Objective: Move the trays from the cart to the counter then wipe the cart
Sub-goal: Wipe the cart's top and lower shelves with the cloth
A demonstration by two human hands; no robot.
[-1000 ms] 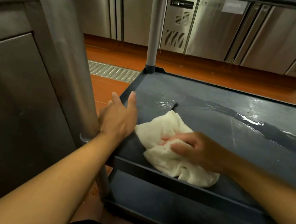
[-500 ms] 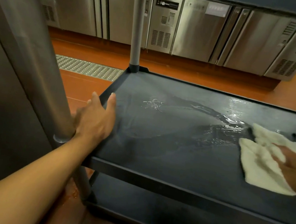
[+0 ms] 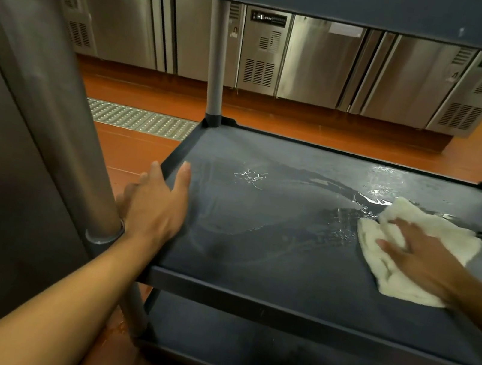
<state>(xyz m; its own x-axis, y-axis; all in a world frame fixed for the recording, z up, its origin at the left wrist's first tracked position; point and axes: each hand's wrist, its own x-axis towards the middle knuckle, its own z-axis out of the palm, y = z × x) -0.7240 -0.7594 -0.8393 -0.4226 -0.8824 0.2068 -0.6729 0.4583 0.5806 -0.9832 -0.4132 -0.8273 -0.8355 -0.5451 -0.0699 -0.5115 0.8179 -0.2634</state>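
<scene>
The cart [image 3: 291, 313] presents its dark middle shelf to the head view, with a lower shelf visible beneath it and the underside of an upper shelf across the top of the frame. The white cloth [image 3: 396, 270] lies on the middle shelf at the 3 o'clock side, crumpled and flat against the surface. The right hand [image 3: 420, 258] rests on top of the cloth; its grip is released, the fingers extended and spread toward 10 o'clock, pressing the cloth down rather than curling round it. The cloth extends beyond the hand at 12 o'clock and at 6 o'clock, and the fingertips lie within its outline. A film of water [image 3: 366, 199] glistens on the shelf just beside the cloth, from 9 o'clock to 12 o'clock of it, with smeared streaks running toward the shelf centre. The left hand [image 3: 153, 206] sits at the 9 o'clock edge of the shelf, well apart from the cloth; its grip is likewise released, the thumb lying along the shelf rim and the fingers reaching past the rim toward the near-left cart post [image 3: 63, 122]. Whether those fingers touch the post cannot be told. Beyond the cart, at 12 o'clock, stand stainless under-counter units [image 3: 315, 61] on an orange floor [image 3: 275, 115].
</scene>
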